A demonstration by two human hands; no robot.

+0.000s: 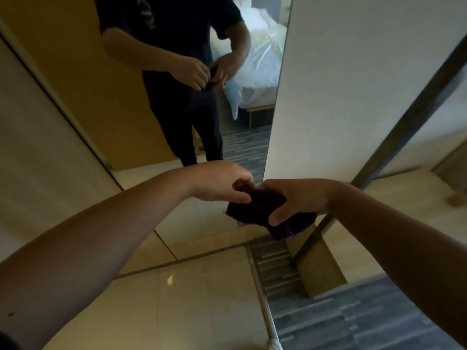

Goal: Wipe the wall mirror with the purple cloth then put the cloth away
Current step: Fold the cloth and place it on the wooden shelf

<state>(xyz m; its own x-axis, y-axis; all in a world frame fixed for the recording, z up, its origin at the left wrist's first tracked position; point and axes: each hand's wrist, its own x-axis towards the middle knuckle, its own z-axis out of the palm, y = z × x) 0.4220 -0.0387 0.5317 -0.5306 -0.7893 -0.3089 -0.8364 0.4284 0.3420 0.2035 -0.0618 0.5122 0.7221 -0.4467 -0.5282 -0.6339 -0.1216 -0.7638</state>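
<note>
the dark purple, bunched fabric cloth (262,210) sits in the centre of the frame, a little below the middle, held in the air between both hands in front of the lower part of the tall frameless wall mirror (141,102). it is not touching the glass as far as can be seen.

left hand (219,183): comes in from the lower left, forearm bare. fingers curled in, thumb and fingertips pinched on the upper left edge of the cloth. mostly closed, grip on the cloth.

right hand (298,198): comes in from the lower right, forearm bare. fingers wrapped over the right side of the cloth, thumb (278,215) pressed across its front. closed around it; a fold of cloth hangs out below the hand toward the lower centre.

the two hands are just beside each other, joined by the cloth.

mirror fills the upper left and centre of the frame. in it: reflection of a person in dark clothing, both hands together at waist level on a dark bundle; white rumpled bedding on a bed (257,59) at upper centre.

white wall panel (353,84) stands right of the mirror, upper right of frame. glossy beige tiled floor (177,311) at bottom centre; grey striped carpet (341,322) at bottom right.
</note>
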